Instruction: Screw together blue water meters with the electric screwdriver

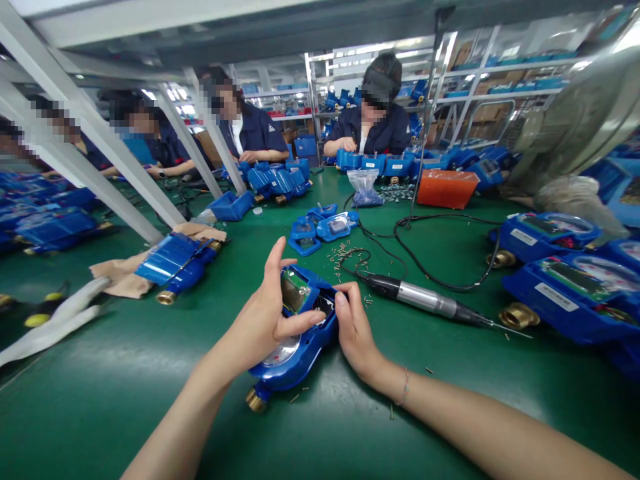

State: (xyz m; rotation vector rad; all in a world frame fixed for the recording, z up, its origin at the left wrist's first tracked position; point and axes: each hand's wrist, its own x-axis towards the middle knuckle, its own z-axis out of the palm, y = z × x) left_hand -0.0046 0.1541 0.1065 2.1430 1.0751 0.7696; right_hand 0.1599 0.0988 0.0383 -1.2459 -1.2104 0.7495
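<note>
A blue water meter [293, 368] with a brass threaded end lies tilted on the green table in front of me. Over its open housing, my left hand [273, 310] grips a blue display cover [305, 295] between thumb and fingers; a green circuit board and grey screen show in it. The far fingers are partly hidden. My right hand [354, 327] is curled round the meter's right side, thumb and forefinger at the housing's edge. Wires show inside the housing beneath the cover.
An electric screwdriver [425, 297] and its cable lie to the right, near scattered screws [345, 257]. Loose blue covers [320, 227], an orange box [447, 189] and a bag [365, 187] stand farther back. More meters [565, 293] flank me; co-workers sit opposite.
</note>
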